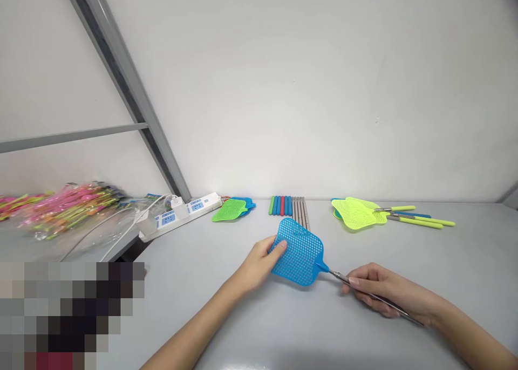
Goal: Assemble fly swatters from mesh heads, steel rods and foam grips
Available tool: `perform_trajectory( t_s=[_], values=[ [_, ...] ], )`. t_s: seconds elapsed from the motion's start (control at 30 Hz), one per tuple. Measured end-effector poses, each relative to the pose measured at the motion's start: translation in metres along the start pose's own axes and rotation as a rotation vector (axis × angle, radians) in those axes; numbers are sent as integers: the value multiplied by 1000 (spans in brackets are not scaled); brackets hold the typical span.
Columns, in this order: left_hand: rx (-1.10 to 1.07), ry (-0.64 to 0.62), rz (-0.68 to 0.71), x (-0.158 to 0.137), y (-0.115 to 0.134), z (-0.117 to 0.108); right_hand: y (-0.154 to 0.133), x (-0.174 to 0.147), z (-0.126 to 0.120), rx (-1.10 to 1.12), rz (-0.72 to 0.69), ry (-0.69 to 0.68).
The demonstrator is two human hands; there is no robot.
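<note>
A blue fly swatter head (300,251) with a grid of holes is held above the table, tilted. My left hand (263,259) grips its left edge, thumb on top. A thin metal rod (380,299) meets the neck of the head, and my right hand (376,289) pinches that rod near the joint. The rod's far end shows no coloured grip. Behind the head lie several metal rods (299,208) side by side, partly hidden by it. Beside them is a row of green, blue and red handle grips (282,205).
Green and blue swatter heads (230,209) lie at the back left. Swatters with yellow-green and blue handles (358,213) are piled at the back right. A white power strip (178,217) with cables and bagged colourful items (73,208) are on the left.
</note>
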State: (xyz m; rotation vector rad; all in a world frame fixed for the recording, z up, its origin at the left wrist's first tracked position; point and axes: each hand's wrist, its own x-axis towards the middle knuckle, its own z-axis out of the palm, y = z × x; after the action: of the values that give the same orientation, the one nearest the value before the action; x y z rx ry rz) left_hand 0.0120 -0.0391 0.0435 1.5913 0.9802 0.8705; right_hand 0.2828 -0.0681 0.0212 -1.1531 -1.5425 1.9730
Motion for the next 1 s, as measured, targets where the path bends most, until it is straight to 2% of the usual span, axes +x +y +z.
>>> perform_trajectory(
  t_s=[0.07, 0.23, 0.33, 0.47, 0.63, 0.77, 1.0],
  values=[
    [-29, 2, 20, -2, -3, 5, 1, 2, 0, -4, 11, 9],
    [-57, 237, 6, -2, -10, 13, -5, 10, 0, 8, 30, -1],
    [-110, 299, -34, -1, -14, 14, -13, 20, 1, 14, 29, -39],
    [-130, 357, -51, 1, -18, 12, -27, 47, 5, -44, -17, -85],
    [-120, 492, -55, 2, -21, 1, -47, 83, 6, -58, -21, -135],
    [-109, 545, -45, 4, -21, -4, -56, 95, 1, -60, 17, -176],
    [-70, 567, -43, 2, -20, 1, -56, 94, -1, -45, 84, -205]
  ],
)
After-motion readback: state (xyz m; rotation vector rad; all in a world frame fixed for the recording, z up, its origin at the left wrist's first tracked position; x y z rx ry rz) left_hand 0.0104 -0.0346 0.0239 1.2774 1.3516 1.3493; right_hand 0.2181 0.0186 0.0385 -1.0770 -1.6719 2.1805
